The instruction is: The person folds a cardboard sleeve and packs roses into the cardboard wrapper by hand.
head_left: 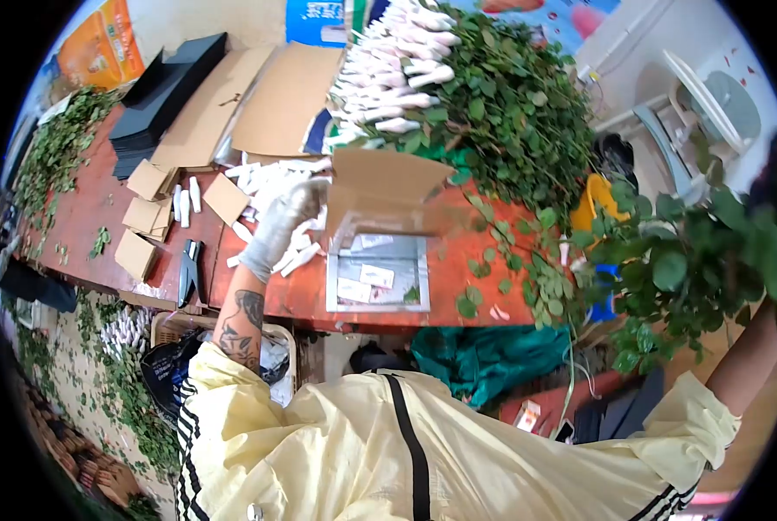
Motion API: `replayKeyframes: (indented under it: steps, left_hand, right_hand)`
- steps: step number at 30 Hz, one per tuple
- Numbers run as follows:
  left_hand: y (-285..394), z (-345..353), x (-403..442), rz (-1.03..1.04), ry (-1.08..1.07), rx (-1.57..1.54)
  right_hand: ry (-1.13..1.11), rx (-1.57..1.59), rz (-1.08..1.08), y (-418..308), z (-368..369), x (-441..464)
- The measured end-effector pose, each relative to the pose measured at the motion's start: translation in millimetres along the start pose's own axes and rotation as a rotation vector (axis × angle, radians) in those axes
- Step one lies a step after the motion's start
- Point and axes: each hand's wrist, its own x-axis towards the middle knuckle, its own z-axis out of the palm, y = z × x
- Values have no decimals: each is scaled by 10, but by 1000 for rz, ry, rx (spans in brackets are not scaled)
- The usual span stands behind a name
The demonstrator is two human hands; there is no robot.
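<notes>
Stems with green leaves (688, 273) spread before the end of a forearm (749, 358), hiding the right hand, whose grip could not be told, while the gloved left hand (298, 205), its closure unclear, was over white pieces (299, 253) on the red counter (484, 291), beside a cardboard sheet (380, 187).

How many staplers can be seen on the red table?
1: the black stapler lies near the front edge of the red table, left of the gloved left hand. Others may be hidden.
</notes>
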Motion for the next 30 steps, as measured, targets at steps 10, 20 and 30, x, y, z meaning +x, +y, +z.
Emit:
replayKeyframes:
  steps: [10,20,30]
  left_hand:
    - [-579,-297,-40,-356,-354,208]
    - [-656,-351,-127,-304,-314,-88]
    - [-176,-425,194,-434,-177,-59]
  right_hand:
    - [-883,-357,-482,721,2107,1302]
    - [-1353,-493,-161,2048,3563,887]
    - [-1261,-720,-237,2052,3967,607]
